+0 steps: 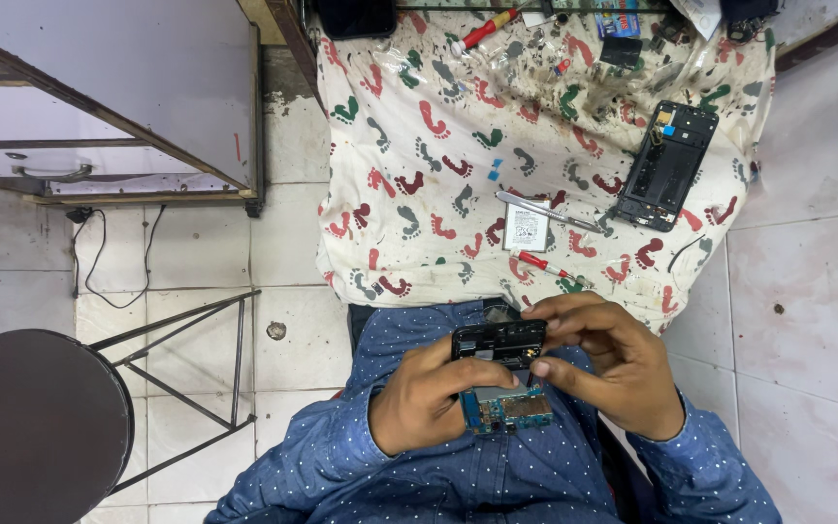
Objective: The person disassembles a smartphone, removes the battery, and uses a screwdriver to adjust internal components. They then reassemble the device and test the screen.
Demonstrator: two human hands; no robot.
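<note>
Low in the centre of the frame: opened black phone body with exposed blue circuit board (pixel 499 380), between left hand (pixel 422 396) and right hand (pixel 605 367). Above, on footprint-patterned white cloth (pixel 409 146): flat silver battery (pixel 526 228) at centre, empty black phone frame (pixel 666 165) to its right, red-handled screwdriver (pixel 484 30) at top. Round dark stool (pixel 36 427) at lower left.

Opened phone (pixel 499 343) and blue circuit board (pixel 506 409), held over the lap

The black phone frame lies crosswise, its inside up; the blue board with metal shields sits just beneath it, touching, clear of the table's near edge.
</note>
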